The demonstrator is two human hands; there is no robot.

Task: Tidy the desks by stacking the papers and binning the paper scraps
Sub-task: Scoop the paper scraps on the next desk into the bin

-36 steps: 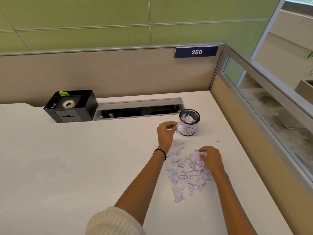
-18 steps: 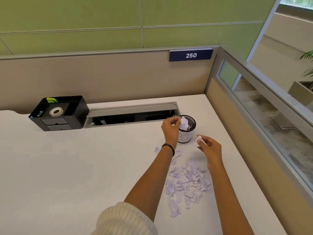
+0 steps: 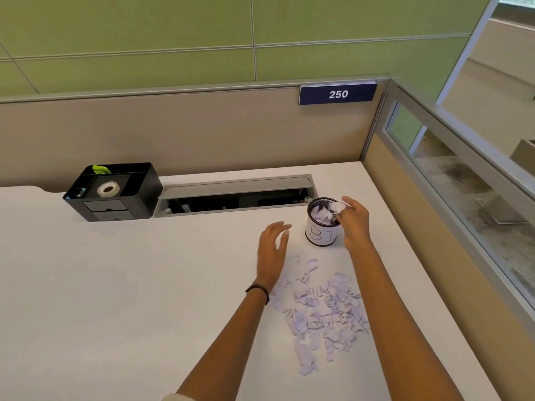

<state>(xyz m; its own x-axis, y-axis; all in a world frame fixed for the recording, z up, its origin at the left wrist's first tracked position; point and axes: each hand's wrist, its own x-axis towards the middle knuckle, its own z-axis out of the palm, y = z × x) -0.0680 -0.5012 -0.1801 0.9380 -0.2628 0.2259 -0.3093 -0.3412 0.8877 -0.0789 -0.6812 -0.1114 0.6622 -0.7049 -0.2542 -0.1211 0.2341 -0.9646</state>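
A small black mesh bin [image 3: 322, 238] with a white label stands on the white desk [image 3: 115, 285], partly filled with paper scraps. My right hand [image 3: 354, 220] is at the bin's right rim and pinches a white paper scrap [image 3: 336, 207] over its mouth. My left hand [image 3: 272, 250] hovers just left of the bin, fingers relaxed and holding nothing. A pile of torn scraps [image 3: 324, 311] lies on the desk between my forearms, nearer to me than the bin.
A black desk organiser [image 3: 115, 192] with a tape roll sits at the back left. A grey cable tray [image 3: 234, 195] lies open behind the bin. A beige partition with a "250" sign [image 3: 338, 94] closes the back; a glass panel [image 3: 463, 175] runs along the right.
My left hand has left the bin's mouth and moved down-left with no scraps in it. My right hand has risen from beside the pile to the bin's rim with a scrap.
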